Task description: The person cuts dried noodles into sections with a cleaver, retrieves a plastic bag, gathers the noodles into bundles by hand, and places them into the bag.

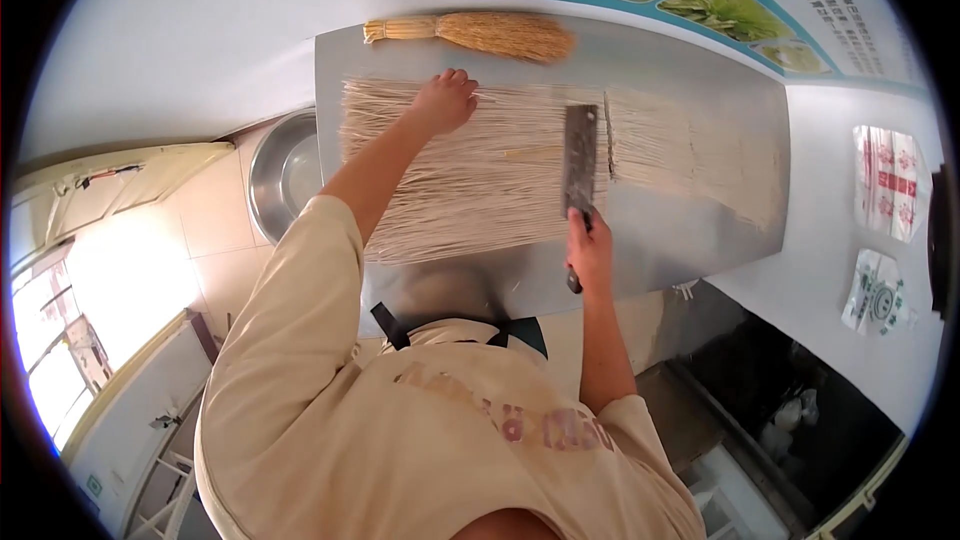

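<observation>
Left of the cleaver (580,160), and reaching close to its blade, the long strands (450,190) lie in a wide layer on the desk (690,250), running side to side. The cleaver points the other way: its long axis runs away from us, across the strands, with the handle nearest our body. Our right hand (593,250) has its fingers closed round that handle, while our left hand (445,102) is well to the cleaver's left, at the far part of the layer. Its fingers are bent over the strands – we cannot tell whether they pinch any. So the right hand is the nearer one to the strands' right-hand ends.

Just right of the cleaver, a dark line borders a second batch (700,150), thinner and paler. Beyond the cleaver and to its left, a broom (510,37) lies along the far edge. A strip of metal shows on the near side of the cleaver – whether the blade touches anything, we cannot tell.
</observation>
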Action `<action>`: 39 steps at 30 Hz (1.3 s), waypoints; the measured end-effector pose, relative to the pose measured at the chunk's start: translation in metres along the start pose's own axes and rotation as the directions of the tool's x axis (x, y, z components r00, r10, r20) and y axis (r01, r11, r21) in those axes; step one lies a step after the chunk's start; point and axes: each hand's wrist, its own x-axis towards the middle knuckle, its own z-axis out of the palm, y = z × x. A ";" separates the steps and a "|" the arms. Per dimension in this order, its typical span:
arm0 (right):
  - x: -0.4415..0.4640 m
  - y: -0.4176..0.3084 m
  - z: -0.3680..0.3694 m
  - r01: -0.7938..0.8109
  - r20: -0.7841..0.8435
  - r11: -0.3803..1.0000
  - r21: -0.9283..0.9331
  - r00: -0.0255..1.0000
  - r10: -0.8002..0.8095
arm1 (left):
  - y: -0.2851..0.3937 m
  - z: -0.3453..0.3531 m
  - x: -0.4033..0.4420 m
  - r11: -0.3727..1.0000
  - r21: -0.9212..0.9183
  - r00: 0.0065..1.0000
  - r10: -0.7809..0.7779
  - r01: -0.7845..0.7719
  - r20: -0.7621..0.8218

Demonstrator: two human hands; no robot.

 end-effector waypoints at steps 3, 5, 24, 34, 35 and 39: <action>0.003 -0.012 0.035 -0.028 0.061 0.998 0.056 0.998 0.024 | 0.014 0.004 -0.021 0.998 0.004 0.998 -0.059 0.059 0.033; 0.008 -0.021 0.055 -0.034 0.094 0.999 0.035 0.995 0.031 | 0.021 0.010 -0.033 0.995 0.010 0.995 -0.096 0.096 0.024; 0.054 -0.018 0.124 0.060 0.093 0.926 -0.373 0.995 -0.027 | 0.030 0.016 -0.049 0.987 -0.095 0.991 -0.132 0.129 -0.018; 0.071 -0.014 0.134 0.012 0.041 0.898 -0.439 0.999 0.007 | -0.003 -0.009 0.017 0.991 -0.127 0.983 -0.008 0.032 0.184; 0.071 -0.016 0.135 0.017 0.039 0.898 -0.439 0.999 0.000 | -0.002 -0.004 0.027 0.988 -0.153 0.977 0.062 -0.031 0.202; 0.064 -0.022 0.136 0.050 0.034 0.872 -0.487 0.999 -0.039 | 0.034 -0.023 0.040 0.960 -0.078 0.891 -0.218 0.270 0.399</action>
